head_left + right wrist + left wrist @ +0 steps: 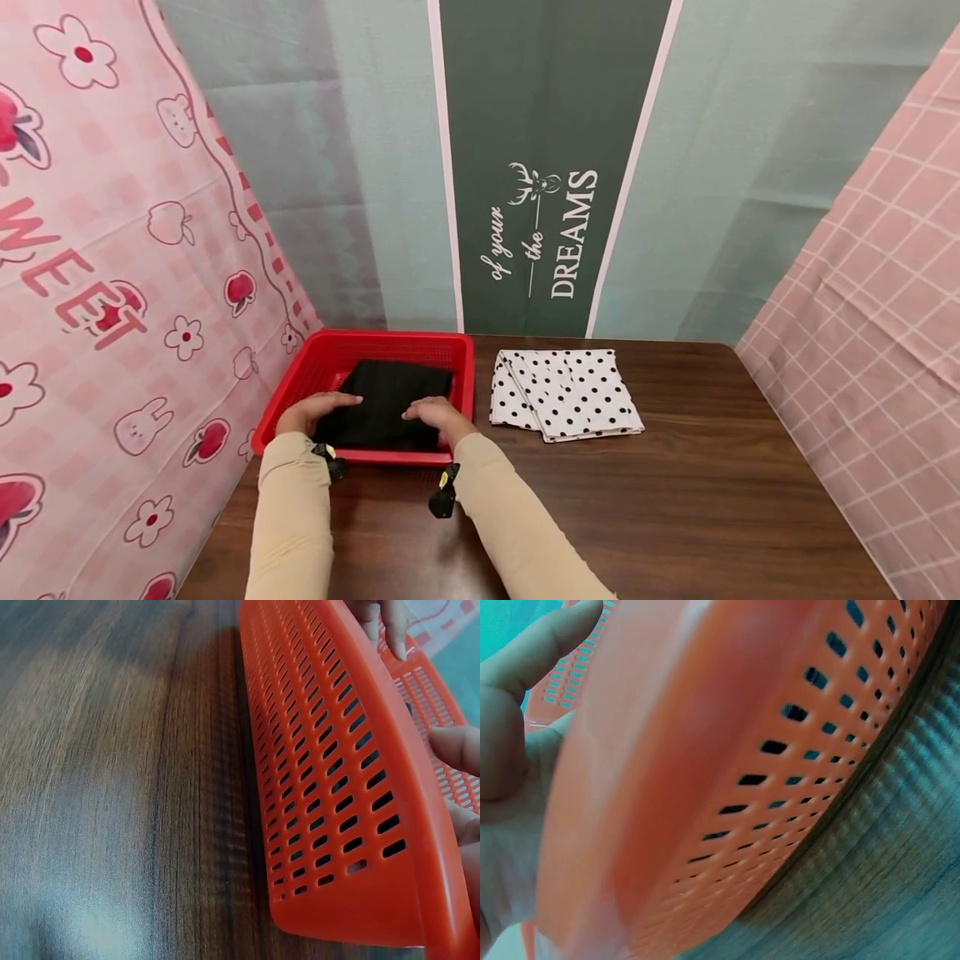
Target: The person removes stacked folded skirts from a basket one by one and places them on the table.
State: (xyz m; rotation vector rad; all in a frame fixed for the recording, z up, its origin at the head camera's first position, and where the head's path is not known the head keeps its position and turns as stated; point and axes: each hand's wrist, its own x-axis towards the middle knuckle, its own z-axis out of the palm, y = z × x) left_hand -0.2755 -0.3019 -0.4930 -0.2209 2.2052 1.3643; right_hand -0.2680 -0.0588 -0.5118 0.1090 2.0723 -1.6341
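Observation:
A folded black cloth lies inside a red perforated plastic basket. My left hand reaches over the basket's front left corner, at the cloth's left side. Its thumb is straight, and nothing shows between thumb and palm in the left wrist view; the other fingers are mostly hidden behind the rim. On the cloth's right side is my right hand, reaching in over the front right of the rim. Its thumb stretches out apart from the fingers below it, which the rim partly covers.
A folded white cloth with black dots lies right of the basket on the dark wooden table. Curtains hang close round it: a pink printed one at left, a green-grey one behind, a pink checked one at right.

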